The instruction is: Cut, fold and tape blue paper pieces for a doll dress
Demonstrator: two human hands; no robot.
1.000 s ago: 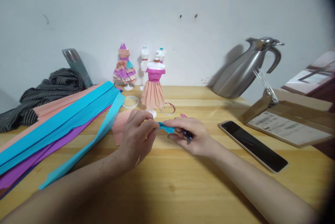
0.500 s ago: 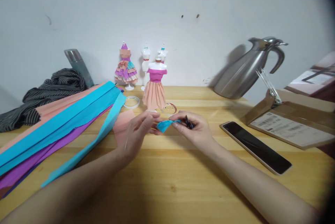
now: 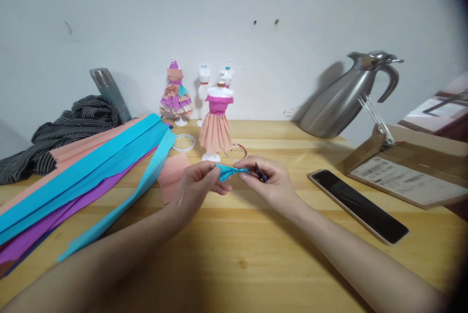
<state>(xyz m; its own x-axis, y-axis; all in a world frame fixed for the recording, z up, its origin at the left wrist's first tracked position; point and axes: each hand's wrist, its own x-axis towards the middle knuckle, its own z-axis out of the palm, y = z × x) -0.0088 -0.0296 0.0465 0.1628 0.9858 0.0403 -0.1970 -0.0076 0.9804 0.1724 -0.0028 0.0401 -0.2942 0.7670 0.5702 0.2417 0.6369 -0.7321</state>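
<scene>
A small gathered piece of blue crepe paper [image 3: 228,172] is stretched between my two hands above the table. My left hand [image 3: 199,181] pinches its wider end between thumb and fingers. The twisted, narrow end sits in the fingertips of my right hand [image 3: 274,184]. A small dark tool [image 3: 261,172] is tucked in the right hand too, mostly covered by the fingers, so its kind is unclear. Just behind the hands stands a mini mannequin [image 3: 217,123] in a magenta top and pleated peach skirt. A peach paper piece [image 3: 171,176] lies left of my left hand.
Long crepe paper strips [image 3: 84,176] spread across the left, beside a striped cloth [image 3: 80,118] and a flask [image 3: 109,93]. More mannequins [image 3: 175,91] and a tape roll [image 3: 183,143] are behind. A phone [image 3: 358,205], a cardboard box [image 3: 413,171] and a steel jug [image 3: 340,98] occupy the right.
My left fingers have closed on the wide end of the blue crepe paper, which was fanned out beside them before. The right hand keeps its pinch, nearly in place.
</scene>
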